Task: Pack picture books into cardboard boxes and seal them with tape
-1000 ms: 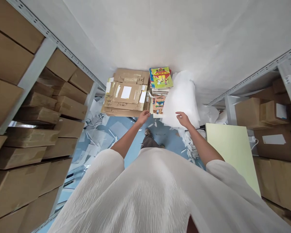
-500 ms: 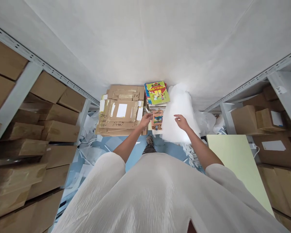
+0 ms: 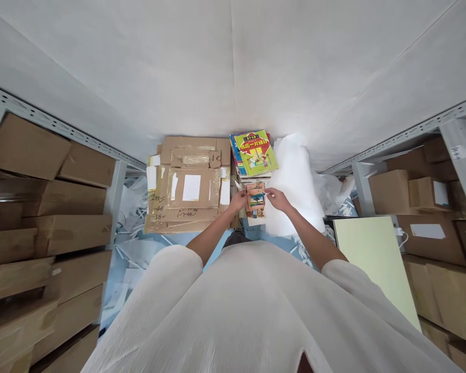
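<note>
A small orange book (image 3: 257, 189) with a dark tree on a blue picture lies in front of me, above another brownish printed cover (image 3: 255, 213). My left hand (image 3: 238, 201) is closed at its left edge, and a thin white strip (image 3: 238, 184) sticks up beside those fingers. At the opposite edge, my right hand (image 3: 278, 200) pinches with thumb and forefinger; a bit of white shows at the fingertips. Just beyond stands a stack of books with a yellow-green picture book (image 3: 257, 155) on top.
Flattened cardboard (image 3: 163, 202) with white labels is piled at left. White foam wrap (image 3: 293, 181) lies to the right, near a pale green board (image 3: 373, 259). Shelves of cardboard boxes (image 3: 81, 233) line both sides. Plastic scraps (image 3: 130, 207) litter the blue floor.
My right hand has moved left from over the foam wrap to the small book's right edge, its fingers closing there. My left hand stays at the left edge. The view has shifted slightly.
</note>
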### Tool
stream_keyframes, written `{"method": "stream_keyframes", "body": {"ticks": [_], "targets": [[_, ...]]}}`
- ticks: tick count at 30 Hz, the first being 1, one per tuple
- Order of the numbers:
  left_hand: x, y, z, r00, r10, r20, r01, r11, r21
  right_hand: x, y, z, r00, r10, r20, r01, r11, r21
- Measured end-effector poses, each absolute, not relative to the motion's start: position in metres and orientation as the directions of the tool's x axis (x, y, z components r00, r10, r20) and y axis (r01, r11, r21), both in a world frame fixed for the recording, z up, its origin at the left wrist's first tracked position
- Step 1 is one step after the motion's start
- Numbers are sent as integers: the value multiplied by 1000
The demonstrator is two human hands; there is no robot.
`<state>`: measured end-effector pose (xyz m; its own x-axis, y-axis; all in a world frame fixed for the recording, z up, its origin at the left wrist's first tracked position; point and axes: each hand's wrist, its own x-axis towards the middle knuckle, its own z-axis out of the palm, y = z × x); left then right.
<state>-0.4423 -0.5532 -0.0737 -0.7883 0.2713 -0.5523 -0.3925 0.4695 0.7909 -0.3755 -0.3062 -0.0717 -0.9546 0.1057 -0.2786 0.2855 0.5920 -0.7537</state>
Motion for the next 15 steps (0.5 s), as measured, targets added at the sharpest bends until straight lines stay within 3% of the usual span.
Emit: {"method": "stream_keyframes", "body": {"ticks": [7, 15], "targets": [[-423, -542, -72, -774, 210, -597, -461, 460, 759, -378, -318, -72, -900, 45, -433, 338, 699, -630], [-407, -534, -71, -743, 131, -656, -605, 287, 743, -373, -330, -80, -888, 55, -456, 368, 678, -636]]}}
